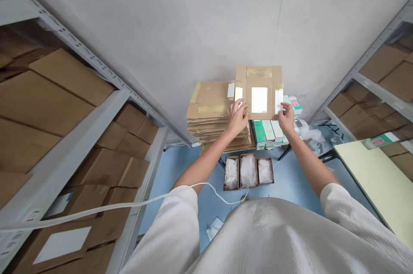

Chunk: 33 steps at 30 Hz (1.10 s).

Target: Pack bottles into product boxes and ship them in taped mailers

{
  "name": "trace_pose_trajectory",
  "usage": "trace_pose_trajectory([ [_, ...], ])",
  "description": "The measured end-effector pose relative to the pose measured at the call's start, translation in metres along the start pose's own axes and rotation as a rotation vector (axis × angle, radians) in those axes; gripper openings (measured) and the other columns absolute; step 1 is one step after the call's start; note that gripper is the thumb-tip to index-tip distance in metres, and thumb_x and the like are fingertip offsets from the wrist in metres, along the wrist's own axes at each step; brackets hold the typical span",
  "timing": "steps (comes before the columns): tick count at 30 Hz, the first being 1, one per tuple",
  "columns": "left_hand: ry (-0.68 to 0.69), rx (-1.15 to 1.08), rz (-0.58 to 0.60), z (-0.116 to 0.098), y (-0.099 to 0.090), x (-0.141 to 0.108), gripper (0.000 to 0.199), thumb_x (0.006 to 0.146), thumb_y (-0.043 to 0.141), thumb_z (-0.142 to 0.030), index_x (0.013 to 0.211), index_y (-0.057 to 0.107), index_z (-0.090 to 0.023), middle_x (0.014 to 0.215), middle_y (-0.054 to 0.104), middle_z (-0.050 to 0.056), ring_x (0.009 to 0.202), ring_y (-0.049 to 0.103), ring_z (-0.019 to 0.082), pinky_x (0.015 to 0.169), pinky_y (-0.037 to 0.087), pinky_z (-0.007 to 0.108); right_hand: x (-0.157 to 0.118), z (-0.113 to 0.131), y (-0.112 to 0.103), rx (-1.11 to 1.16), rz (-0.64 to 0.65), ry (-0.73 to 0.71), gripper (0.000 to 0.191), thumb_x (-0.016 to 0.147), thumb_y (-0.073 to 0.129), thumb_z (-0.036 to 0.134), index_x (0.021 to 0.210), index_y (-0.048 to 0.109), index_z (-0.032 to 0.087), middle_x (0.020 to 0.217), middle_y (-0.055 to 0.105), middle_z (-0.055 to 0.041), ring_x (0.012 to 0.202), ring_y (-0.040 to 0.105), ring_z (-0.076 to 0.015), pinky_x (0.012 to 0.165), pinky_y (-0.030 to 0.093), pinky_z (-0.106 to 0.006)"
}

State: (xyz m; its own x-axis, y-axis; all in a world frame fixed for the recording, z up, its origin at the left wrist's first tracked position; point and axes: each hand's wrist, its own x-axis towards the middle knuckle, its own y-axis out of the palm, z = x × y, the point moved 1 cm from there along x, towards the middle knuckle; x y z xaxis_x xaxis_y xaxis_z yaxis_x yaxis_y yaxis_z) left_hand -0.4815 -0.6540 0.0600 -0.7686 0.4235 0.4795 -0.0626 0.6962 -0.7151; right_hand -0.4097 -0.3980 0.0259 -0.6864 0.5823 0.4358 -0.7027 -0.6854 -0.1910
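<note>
Between my two hands is a flattened cardboard box [274, 77], brown, with white labels on its face and clear tape along its top. My left hand [237, 117] grips its lower left corner, fingers bent over the front. At the lower right corner, my right hand [286, 118] pinches the edge beside a white label. Left of it and lower lies a tall stack of flattened cardboard boxes [209, 112]. Several green and white small boxes [266, 132] stand in rows just below the held cardboard, which partly hides them.
Shelves with brown cartons rise on the left [97, 136] and right [368, 102]. Three open boxes [248, 170] with white wrapping sit on the blue floor. A pale table [371, 179] stands at right. A white cable [129, 205] crosses in front of my left arm.
</note>
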Motion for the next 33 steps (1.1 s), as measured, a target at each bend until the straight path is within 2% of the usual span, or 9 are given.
trace_pose_trajectory([
  [4, 0.039, -0.023, 0.119, -0.037, 0.046, 0.0, 0.039, 0.095, 0.061, -0.019, 0.133, 0.066, -0.027, 0.166, 0.046, 0.011, 0.147, 0.047, 0.035, 0.121, 0.043, 0.057, -0.003, -0.024, -0.063, -0.022, -0.058, 0.074, 0.048, 0.077, 0.054, 0.025, 0.125, 0.057, 0.024, 0.132, 0.064, -0.0123, 0.104, 0.065, -0.0232, 0.088, 0.059, -0.04],
  [6, 0.052, -0.041, 0.202, -0.059, 0.076, -0.002, 0.043, 0.095, 0.062, -0.021, 0.137, 0.064, -0.026, 0.167, 0.044, 0.013, 0.15, 0.045, 0.036, 0.12, 0.044, 0.057, -0.008, -0.039, -0.1, -0.049, -0.073, 0.127, 0.052, 0.076, 0.054, 0.026, 0.127, 0.057, 0.023, 0.131, 0.065, -0.0126, 0.098, 0.066, -0.0227, 0.088, 0.059, -0.04],
  [9, 0.066, -0.065, 0.312, -0.098, 0.126, -0.007, 0.047, 0.095, 0.064, -0.024, 0.142, 0.061, -0.025, 0.169, 0.041, 0.015, 0.154, 0.041, 0.038, 0.122, 0.042, 0.059, -0.019, -0.066, -0.163, -0.092, -0.089, 0.188, 0.053, 0.075, 0.054, 0.027, 0.128, 0.056, 0.022, 0.13, 0.066, -0.0138, 0.101, 0.067, -0.0238, 0.09, 0.059, -0.041],
  [17, 0.161, -0.19, 0.532, -0.229, 0.277, -0.039, 0.048, 0.095, 0.064, -0.022, 0.142, 0.058, -0.021, 0.169, 0.037, 0.018, 0.16, 0.036, 0.035, 0.132, 0.033, 0.055, -0.064, -0.131, -0.354, -0.16, -0.166, 0.328, 0.049, 0.072, 0.053, 0.025, 0.12, 0.057, 0.022, 0.124, 0.07, -0.0119, 0.109, 0.065, -0.026, 0.099, 0.056, -0.045],
  [23, 0.227, -0.295, 0.761, -0.329, 0.368, -0.071, 0.047, 0.092, 0.065, -0.021, 0.139, 0.06, -0.02, 0.164, 0.042, 0.017, 0.157, 0.041, 0.034, 0.131, 0.036, 0.051, -0.11, -0.16, -0.488, -0.224, -0.311, 0.482, 0.046, 0.067, 0.052, 0.025, 0.112, 0.058, 0.024, 0.123, 0.07, -0.0114, 0.119, 0.062, -0.0274, 0.101, 0.055, -0.046],
  [28, 0.362, -0.323, 0.927, -0.393, 0.429, -0.097, 0.043, 0.089, 0.065, -0.018, 0.132, 0.065, -0.019, 0.16, 0.048, 0.017, 0.155, 0.044, 0.033, 0.13, 0.038, 0.049, -0.147, -0.186, -0.569, -0.265, -0.441, 0.6, 0.045, 0.064, 0.051, 0.023, 0.108, 0.06, 0.023, 0.123, 0.07, -0.0126, 0.12, 0.062, -0.0276, 0.104, 0.055, -0.047],
  [33, 0.51, -0.324, 1.083, -0.431, 0.484, -0.109, 0.036, 0.088, 0.064, -0.015, 0.123, 0.069, -0.021, 0.141, 0.062, 0.014, 0.149, 0.051, 0.032, 0.127, 0.042, 0.048, -0.173, -0.214, -0.622, -0.314, -0.516, 0.717, 0.048, 0.063, 0.049, 0.021, 0.11, 0.061, 0.023, 0.125, 0.069, -0.0122, 0.121, 0.063, -0.0269, 0.106, 0.054, -0.047],
])
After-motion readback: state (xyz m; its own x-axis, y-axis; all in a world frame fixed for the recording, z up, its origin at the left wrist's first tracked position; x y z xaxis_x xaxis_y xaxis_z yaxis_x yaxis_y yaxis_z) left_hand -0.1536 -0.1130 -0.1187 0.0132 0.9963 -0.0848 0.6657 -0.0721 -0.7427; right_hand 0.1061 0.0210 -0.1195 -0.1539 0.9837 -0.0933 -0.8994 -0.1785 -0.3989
